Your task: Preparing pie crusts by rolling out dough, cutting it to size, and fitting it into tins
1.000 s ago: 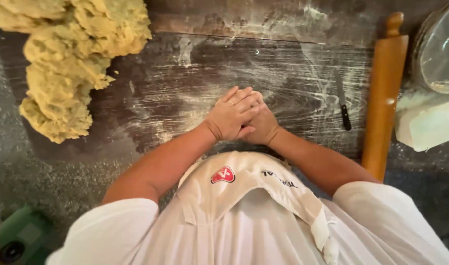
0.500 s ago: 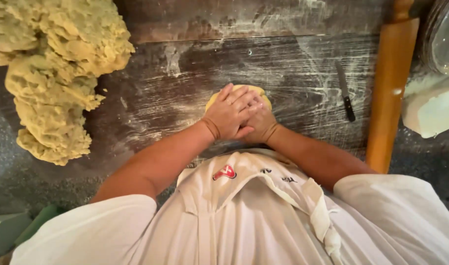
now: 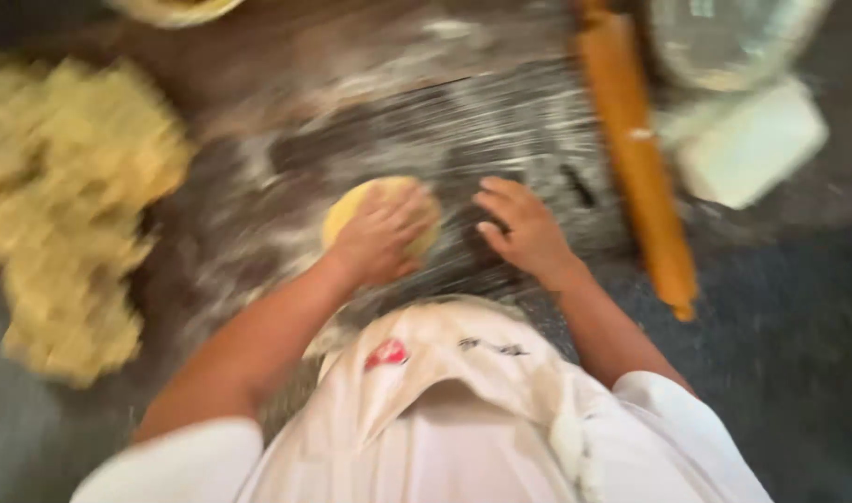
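Observation:
A flattened yellow disc of dough [image 3: 359, 200] lies on the floured dark wooden board [image 3: 500, 121]. My left hand [image 3: 381, 237] rests palm down on the disc and covers most of it. My right hand [image 3: 522, 226] is off the dough, just to its right, fingers spread over the floury board and holding nothing. The frame is blurred by motion.
A big lump of rough yellow dough [image 3: 67, 214] sits at the left. A wooden rolling pin [image 3: 635, 154] lies along the right side of the board. Beyond it are a glass bowl [image 3: 724, 37] and a white block [image 3: 757, 144]. A small dark tool [image 3: 577, 184] lies near the pin.
Both hands were stacked on the dough disc. Now the right hand has come off and moved right, while the left stays on the dough. The camera view shifted.

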